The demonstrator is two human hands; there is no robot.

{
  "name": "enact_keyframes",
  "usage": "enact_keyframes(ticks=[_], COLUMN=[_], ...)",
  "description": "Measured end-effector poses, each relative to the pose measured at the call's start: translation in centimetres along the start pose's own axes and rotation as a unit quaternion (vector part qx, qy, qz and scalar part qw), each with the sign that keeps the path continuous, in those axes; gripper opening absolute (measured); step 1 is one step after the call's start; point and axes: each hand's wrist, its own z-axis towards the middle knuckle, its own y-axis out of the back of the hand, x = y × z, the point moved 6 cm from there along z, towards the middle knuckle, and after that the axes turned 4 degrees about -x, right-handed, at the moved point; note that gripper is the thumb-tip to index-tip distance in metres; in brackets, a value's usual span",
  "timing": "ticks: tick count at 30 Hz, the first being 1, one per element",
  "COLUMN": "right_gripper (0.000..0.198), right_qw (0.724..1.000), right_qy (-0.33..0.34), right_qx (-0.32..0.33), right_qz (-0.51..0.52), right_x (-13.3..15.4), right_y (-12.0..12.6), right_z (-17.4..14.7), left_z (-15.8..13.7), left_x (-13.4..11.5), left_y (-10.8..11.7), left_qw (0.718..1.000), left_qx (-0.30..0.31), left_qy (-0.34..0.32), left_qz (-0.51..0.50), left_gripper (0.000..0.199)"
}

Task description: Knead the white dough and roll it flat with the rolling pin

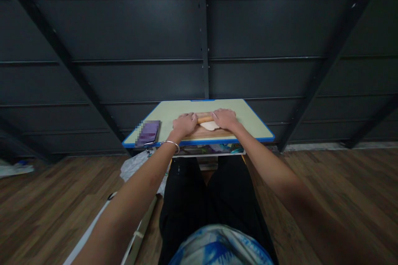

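A wooden rolling pin (205,119) lies crosswise over a flat piece of pale dough (209,126) on a wooden board (207,133). My left hand (185,124) is closed over the pin's left end, and a bangle circles that wrist. On the right end, my right hand (225,118) grips the pin with bent fingers. Dough shows on the near side of the pin, between the two hands. Both ends of the pin are hidden under my hands.
The board rests on a small pale-green table (248,116) with a blue edge. A purple packet (149,132), partly blurred, lies at the table's left. An open shelf of items (214,148) sits beneath the tabletop. Behind stands a dark panelled wall (139,29).
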Motion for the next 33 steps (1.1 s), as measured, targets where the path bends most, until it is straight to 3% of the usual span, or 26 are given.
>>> enact_keyframes(ticks=[16,24,29,33], right_gripper=[0.062,0.068,0.057,0.059], right_qw=[0.999,0.999,0.999,0.997], right_qy=[-0.007,-0.039,0.005,0.009], right_qx=[-0.026,-0.019,-0.009,0.041], right_qz=[0.021,0.011,0.036,0.065], right_x=[0.2,0.3,0.0,-0.9], right_y=[0.0,0.0,-0.5,-1.8], right_z=[0.0,-0.7,0.8,3.2], left_z=[-0.4,1.1,2.5,3.9], left_x=[0.4,0.8,1.1,1.6], left_y=[-0.4,-0.8,-1.2,-1.7], left_qw=[1.0,0.999,0.998,0.998], left_qx=[-0.002,0.014,0.03,0.048], left_qy=[0.0,-0.045,-0.037,-0.008], left_qz=[-0.021,-0.019,-0.035,-0.039], left_gripper=[0.063,0.067,0.068,0.068])
